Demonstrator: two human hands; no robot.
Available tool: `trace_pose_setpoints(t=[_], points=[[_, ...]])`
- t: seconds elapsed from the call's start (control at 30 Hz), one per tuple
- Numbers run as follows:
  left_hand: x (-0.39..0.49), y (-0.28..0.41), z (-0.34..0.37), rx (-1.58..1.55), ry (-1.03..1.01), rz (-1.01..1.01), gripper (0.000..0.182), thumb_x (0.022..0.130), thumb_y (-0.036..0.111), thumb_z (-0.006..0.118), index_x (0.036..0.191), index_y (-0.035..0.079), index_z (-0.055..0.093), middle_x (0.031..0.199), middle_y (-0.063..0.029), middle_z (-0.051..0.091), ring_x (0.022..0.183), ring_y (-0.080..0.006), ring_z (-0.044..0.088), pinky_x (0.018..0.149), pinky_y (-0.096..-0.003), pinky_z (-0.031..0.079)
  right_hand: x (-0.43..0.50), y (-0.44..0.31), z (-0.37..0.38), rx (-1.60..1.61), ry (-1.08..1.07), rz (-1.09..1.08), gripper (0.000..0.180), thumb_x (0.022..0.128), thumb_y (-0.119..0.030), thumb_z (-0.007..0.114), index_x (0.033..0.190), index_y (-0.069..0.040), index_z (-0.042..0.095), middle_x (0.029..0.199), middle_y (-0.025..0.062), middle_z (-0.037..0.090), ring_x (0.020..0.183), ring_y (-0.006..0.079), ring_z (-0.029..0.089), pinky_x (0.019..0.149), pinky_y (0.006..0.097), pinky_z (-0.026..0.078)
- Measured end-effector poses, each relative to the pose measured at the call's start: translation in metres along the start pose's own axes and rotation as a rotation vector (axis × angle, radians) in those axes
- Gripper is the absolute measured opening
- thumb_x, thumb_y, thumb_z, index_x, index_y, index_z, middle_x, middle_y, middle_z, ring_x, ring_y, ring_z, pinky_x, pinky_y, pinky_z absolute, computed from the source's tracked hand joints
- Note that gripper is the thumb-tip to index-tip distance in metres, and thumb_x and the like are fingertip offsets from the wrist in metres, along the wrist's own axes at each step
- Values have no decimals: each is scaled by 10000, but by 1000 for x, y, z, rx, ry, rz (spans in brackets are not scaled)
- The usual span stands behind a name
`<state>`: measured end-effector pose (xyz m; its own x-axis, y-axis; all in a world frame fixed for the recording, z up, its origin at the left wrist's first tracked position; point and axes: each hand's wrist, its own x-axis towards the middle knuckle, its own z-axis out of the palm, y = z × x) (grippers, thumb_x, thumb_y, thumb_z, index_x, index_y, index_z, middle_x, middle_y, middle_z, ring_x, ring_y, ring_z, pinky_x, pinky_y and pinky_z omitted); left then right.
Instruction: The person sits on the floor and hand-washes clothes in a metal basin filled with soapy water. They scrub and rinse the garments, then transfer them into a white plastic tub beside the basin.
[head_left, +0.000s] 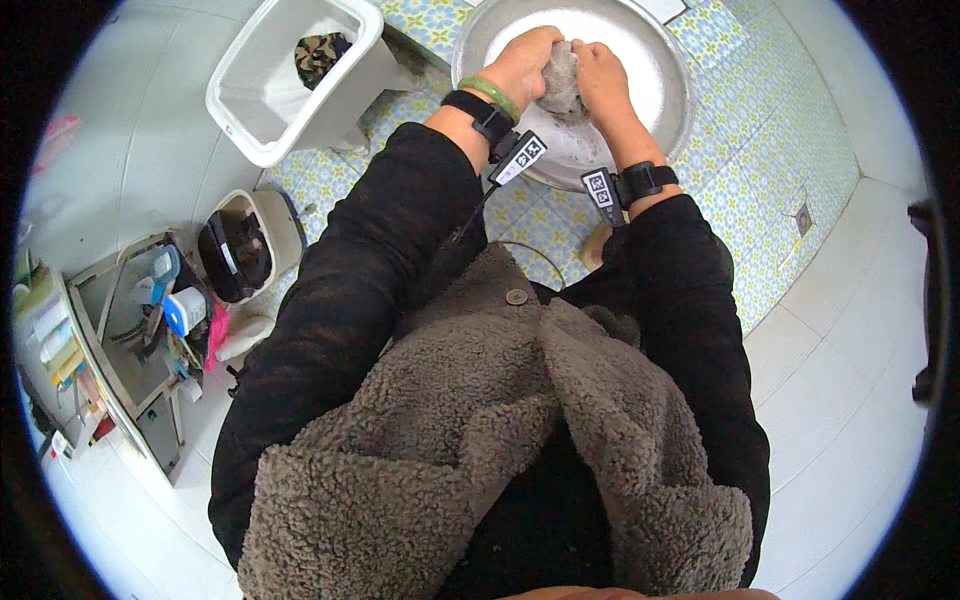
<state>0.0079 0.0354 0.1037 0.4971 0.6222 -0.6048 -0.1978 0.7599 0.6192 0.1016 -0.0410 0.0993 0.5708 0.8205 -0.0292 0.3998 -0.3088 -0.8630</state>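
Observation:
A wet-looking, bunched grey cloth (561, 82) is held between my two hands over a large round metal basin (679, 112) at the top of the view. My left hand (526, 61) grips its left side, and a green bangle (491, 97) circles that wrist. On the cloth's right side my right hand (602, 81) has its fingers curled against it. Both wrists wear black straps with small marker tags. Dark specks lie on the basin's bottom below the cloth. The fingertips are partly hidden behind the cloth.
A white plastic tub (300, 131) holding a camouflage-patterned cloth (321, 60) stands left of the basin. Below it are a beige bin (289, 240) and a corner shelf (105, 352) with bottles and brushes. Patterned tiles cover the floor, with a drain (803, 220) at right.

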Motion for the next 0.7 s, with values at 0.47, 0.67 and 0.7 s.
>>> trace_pose_setpoints(t=[0.47,0.67,0.7], points=[[-41,0,-21,1406,44,693,370,874,277,555,1128,7,551,982,-203,628,898,-359,633,760,-401,518,-16,8,-10,111,-236,116,335,834,-325,573,914,-6,635,885,174,666,830,301,626,763,376,480],[-39,8,-22,1814,-160,1097,348,865,283,564,1150,91,515,1006,-216,598,875,-406,611,737,-460,516,-13,13,-13,96,-199,93,278,804,-269,575,911,-18,629,874,183,662,821,308,630,760,380,485],[-39,9,-22,1874,-182,1090,341,865,279,565,1153,106,507,1003,-208,594,865,-400,614,732,-467,516,-13,13,-13,80,-200,96,272,794,-260,581,912,-18,626,872,185,660,822,311,632,762,381,486]])
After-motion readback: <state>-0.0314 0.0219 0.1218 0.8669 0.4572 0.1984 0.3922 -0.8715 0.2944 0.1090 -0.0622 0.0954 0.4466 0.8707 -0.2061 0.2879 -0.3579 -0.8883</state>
